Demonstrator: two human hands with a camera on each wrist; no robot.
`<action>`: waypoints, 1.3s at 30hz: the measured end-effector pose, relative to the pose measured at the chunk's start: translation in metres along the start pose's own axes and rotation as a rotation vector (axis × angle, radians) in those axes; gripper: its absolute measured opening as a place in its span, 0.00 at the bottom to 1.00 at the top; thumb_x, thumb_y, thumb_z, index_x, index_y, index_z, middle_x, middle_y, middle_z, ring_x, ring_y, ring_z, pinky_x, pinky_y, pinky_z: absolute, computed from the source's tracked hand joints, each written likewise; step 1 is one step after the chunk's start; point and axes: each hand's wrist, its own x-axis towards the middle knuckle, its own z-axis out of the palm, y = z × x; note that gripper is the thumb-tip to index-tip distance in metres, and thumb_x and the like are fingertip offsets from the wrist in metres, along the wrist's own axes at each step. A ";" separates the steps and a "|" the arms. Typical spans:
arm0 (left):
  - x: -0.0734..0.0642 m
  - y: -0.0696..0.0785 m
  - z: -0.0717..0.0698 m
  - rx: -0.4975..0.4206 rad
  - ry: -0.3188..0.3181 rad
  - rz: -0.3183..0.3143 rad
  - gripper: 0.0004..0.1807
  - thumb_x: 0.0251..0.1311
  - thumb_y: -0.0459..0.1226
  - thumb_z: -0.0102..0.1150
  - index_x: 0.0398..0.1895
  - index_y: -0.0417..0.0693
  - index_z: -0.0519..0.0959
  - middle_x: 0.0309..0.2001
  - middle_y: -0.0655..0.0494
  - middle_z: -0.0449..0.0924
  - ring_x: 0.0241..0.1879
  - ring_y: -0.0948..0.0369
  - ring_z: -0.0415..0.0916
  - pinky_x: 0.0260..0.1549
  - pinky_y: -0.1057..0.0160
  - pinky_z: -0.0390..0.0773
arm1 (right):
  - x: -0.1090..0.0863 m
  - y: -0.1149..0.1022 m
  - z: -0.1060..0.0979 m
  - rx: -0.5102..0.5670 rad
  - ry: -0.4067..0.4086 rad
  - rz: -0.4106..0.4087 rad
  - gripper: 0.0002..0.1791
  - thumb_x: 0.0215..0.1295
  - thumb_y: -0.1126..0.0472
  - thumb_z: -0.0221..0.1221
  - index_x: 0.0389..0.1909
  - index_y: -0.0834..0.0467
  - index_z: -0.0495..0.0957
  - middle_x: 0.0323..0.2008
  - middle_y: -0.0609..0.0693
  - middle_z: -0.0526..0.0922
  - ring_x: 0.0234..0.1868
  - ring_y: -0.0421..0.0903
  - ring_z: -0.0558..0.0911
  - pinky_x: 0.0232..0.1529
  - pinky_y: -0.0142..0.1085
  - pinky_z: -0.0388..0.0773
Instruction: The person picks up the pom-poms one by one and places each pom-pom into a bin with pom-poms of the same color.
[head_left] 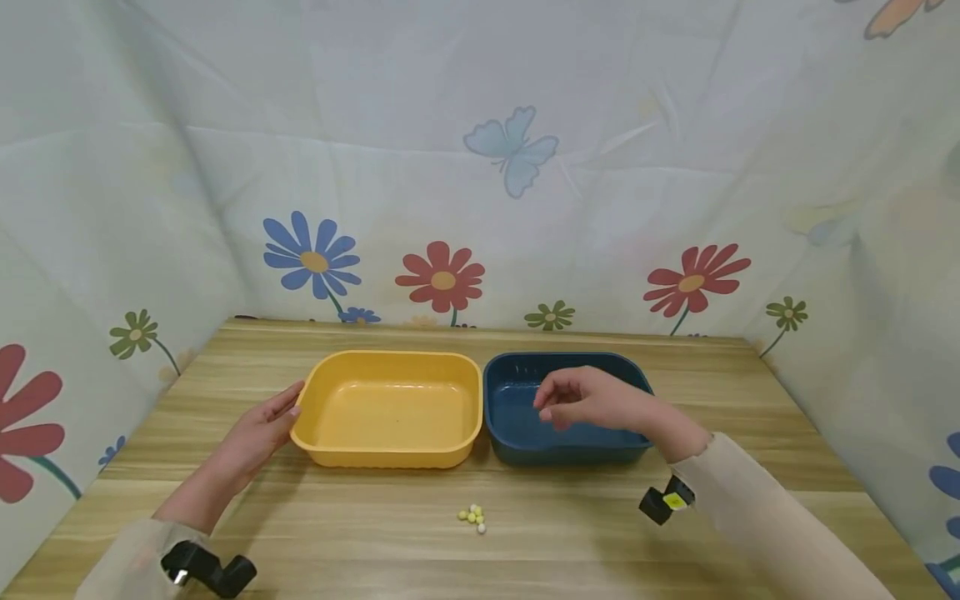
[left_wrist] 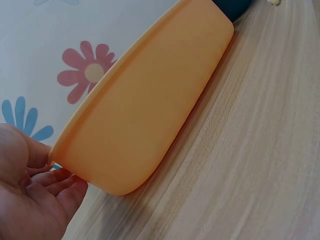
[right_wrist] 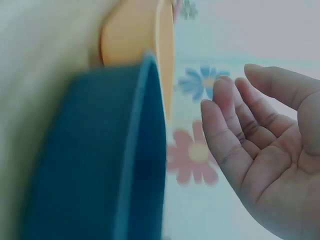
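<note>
A yellow plastic basin [head_left: 386, 458] stands on the table. My left hand [head_left: 258, 429] is at its left end; in the left wrist view the thumb and fingers [left_wrist: 75, 192] meet the basin's rim and outer wall at the corner. Touching or nearly touching the yellow basin on its right is a dark blue basin [head_left: 525, 454]. Over the blue one hovers my right hand [head_left: 592, 398], its fingers loosely bent and nothing between them; the right wrist view shows its bare palm. Several small yellow and white beads [head_left: 472, 516] lie in a loose cluster in front of the basins.
The wood-grain table [head_left: 360, 533] ends at the back against a white cloth [head_left: 360, 167] printed with flowers and butterflies, which also hangs at both sides. A small black camera is strapped to each wrist.
</note>
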 end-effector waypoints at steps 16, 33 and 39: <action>0.000 0.000 -0.001 0.012 0.001 -0.017 0.34 0.82 0.38 0.38 0.82 0.34 0.39 0.80 0.28 0.39 0.48 0.95 0.62 0.48 0.85 0.73 | 0.003 0.005 0.076 0.011 -0.065 -0.058 0.10 0.68 0.66 0.63 0.46 0.66 0.82 0.38 0.56 0.86 0.36 0.32 0.77 0.41 0.24 0.78; -0.001 0.002 -0.001 0.047 0.011 -0.036 0.35 0.83 0.40 0.38 0.82 0.36 0.41 0.81 0.30 0.42 0.66 0.75 0.67 0.49 0.84 0.74 | 0.032 0.020 0.115 0.063 -0.146 0.042 0.07 0.59 0.72 0.65 0.40 0.65 0.83 0.30 0.49 0.85 0.28 0.33 0.76 0.29 0.22 0.73; 0.000 0.000 -0.002 0.034 0.011 -0.023 0.36 0.82 0.42 0.40 0.82 0.35 0.41 0.80 0.29 0.42 0.52 0.91 0.65 0.48 0.84 0.74 | 0.037 0.019 0.118 0.057 -0.157 0.066 0.07 0.58 0.73 0.65 0.38 0.65 0.83 0.28 0.47 0.82 0.26 0.35 0.75 0.27 0.23 0.72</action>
